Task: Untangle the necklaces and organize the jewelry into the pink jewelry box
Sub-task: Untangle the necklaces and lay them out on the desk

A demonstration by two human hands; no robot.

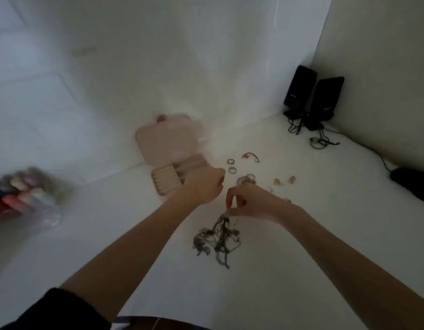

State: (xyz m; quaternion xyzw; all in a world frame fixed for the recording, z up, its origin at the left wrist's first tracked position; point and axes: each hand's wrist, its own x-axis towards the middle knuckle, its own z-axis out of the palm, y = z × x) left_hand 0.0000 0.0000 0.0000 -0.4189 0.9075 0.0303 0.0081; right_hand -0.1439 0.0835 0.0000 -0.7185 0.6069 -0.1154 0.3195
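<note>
A dark tangle of necklaces [218, 239] lies on the white table in front of me. My right hand [251, 203] pinches the top of the tangle between thumb and fingertips and lifts it a little. My left hand [203, 186] is curled into a fist just in front of the pink jewelry box [168, 148]; whether it holds anything is hidden. The box stands open, lid leaning back, with ribbed ring slots in its base. Two rings [231, 166], a bracelet [247, 179] and small earrings [283, 181] lie scattered beyond my hands.
A blurred plastic bag of colourful items [25, 194] lies at the left. Two black speakers [313, 98] with cables stand in the back right corner. A black object [413, 182] rests at the right edge. A small pinkish piece [251, 156] lies behind the rings.
</note>
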